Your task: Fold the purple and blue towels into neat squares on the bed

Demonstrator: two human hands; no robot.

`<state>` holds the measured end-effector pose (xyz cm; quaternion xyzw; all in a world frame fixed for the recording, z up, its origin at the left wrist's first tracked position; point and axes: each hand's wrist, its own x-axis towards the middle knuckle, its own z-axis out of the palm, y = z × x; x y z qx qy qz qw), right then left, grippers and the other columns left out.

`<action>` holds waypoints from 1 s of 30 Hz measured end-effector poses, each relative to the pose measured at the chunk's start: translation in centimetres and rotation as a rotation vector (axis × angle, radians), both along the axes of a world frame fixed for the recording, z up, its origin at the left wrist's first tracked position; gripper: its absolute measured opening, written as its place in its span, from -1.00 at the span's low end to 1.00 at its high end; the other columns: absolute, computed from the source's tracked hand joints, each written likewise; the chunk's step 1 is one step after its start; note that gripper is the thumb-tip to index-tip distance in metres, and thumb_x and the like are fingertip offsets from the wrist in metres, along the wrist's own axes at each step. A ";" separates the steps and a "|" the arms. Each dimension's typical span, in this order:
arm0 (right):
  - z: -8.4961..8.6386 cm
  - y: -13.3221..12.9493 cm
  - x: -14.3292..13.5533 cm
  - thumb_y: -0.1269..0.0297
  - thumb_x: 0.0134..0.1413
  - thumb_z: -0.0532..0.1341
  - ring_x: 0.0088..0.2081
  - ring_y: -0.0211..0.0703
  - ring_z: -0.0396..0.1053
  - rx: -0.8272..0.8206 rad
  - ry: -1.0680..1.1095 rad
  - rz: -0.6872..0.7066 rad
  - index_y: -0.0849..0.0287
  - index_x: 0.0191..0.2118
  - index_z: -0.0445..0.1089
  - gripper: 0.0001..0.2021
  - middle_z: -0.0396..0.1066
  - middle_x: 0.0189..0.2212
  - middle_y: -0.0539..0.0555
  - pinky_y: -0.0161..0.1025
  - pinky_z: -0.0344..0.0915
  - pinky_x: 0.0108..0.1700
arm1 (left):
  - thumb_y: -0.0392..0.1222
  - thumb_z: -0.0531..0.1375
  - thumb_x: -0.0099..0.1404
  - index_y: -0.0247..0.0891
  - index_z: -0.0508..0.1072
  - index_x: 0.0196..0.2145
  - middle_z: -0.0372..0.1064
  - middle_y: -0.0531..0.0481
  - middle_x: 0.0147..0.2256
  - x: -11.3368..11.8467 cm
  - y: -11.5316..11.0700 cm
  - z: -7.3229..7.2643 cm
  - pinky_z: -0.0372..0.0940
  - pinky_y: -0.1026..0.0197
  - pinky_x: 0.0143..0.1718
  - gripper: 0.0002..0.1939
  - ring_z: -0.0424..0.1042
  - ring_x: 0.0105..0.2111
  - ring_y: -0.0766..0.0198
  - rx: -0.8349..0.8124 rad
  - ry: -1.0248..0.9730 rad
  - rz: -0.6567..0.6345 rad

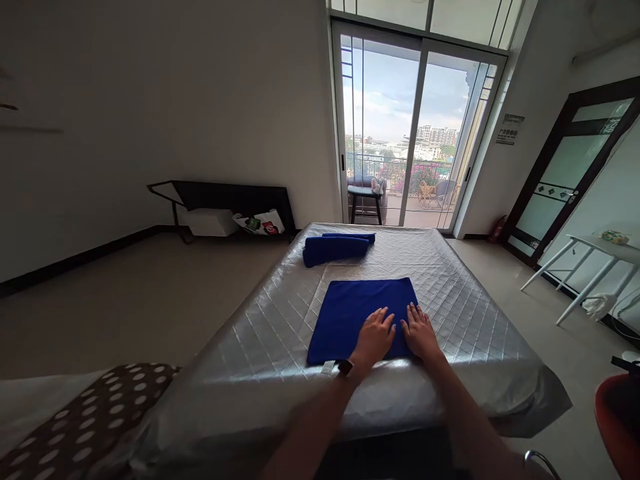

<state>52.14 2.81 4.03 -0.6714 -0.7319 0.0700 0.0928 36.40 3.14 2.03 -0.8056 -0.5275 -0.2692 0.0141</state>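
A blue cloth [345, 313] lies flat as a rough rectangle on the silver quilted cover [260, 333], a small white tag at its near left edge. My left hand [376, 335] rests on the cloth right of its middle, fingers spread, with a dark watch on the wrist. Along the cloth's right edge lies my right hand [420, 331], palm down with its fingers stretched out. Neither hand grips anything. Beyond the cloth, a blue folded bundle [336, 250] sits near the far end of the cover.
A brown polka-dot fabric [107, 413] is at the lower left. By the left wall, a black bench [230, 200] has a white box [213, 222] and a bag under it. At right are a white table [610, 248] and a red chair [617, 420].
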 end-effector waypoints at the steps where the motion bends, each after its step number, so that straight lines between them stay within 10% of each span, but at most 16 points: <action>1: -0.3 0.1 -0.1 0.21 0.39 -0.12 0.44 0.01 -0.19 -0.028 -0.018 0.007 0.39 0.41 -0.01 -0.42 -0.08 0.41 0.26 0.03 -0.13 0.39 | -0.08 0.01 0.44 -0.16 0.46 0.12 0.34 -0.14 0.21 1.2 0.6 -0.4 0.19 -0.02 0.25 -0.60 0.29 0.23 0.05 -0.027 0.048 -0.034; 5: -1.3 0.3 0.2 0.15 0.40 -0.17 0.45 -0.05 -0.23 -0.055 -0.043 -0.002 0.33 0.43 -0.08 -0.40 -0.15 0.43 0.22 0.00 -0.19 0.40 | 0.07 -0.14 0.49 -0.11 0.24 0.31 0.10 -0.13 0.35 1.0 1.9 -1.8 -0.01 -0.18 0.34 -0.45 0.04 0.36 -0.02 -0.148 0.187 -0.019; 15: -1.7 0.5 0.1 0.09 0.40 -0.22 0.45 -0.06 -0.23 -0.090 -0.044 -0.036 0.35 0.44 -0.12 -0.36 -0.17 0.44 0.21 -0.03 -0.26 0.41 | 0.20 -0.19 0.45 -0.42 0.12 0.36 0.00 -0.34 0.37 -14.1 0.6 -4.0 -0.03 -0.15 0.34 -0.24 0.00 0.37 -0.07 -0.225 0.185 0.362; 24: 1.3 6.9 -0.7 0.14 0.40 -0.23 0.44 -0.09 -0.20 -0.048 -0.059 -0.007 0.38 0.43 -0.08 -0.38 -0.09 0.42 0.23 -0.03 -0.23 0.40 | 0.19 -0.15 0.44 -0.50 0.13 0.34 -0.01 -0.36 0.36 -14.6 0.5 -4.6 -0.01 -0.10 0.35 -0.23 0.01 0.37 -0.03 -0.237 0.159 0.352; 30: 0.0 10.1 -0.5 0.16 0.40 -0.23 0.45 -0.10 -0.27 -0.087 -0.024 -0.041 0.41 0.43 -0.13 -0.38 -0.17 0.43 0.26 -0.05 -0.22 0.40 | 0.21 -0.15 0.44 -0.46 0.21 0.31 0.10 -0.35 0.33 -12.9 2.3 -3.3 0.02 -0.13 0.34 -0.24 0.05 0.36 -0.10 -0.183 0.147 0.336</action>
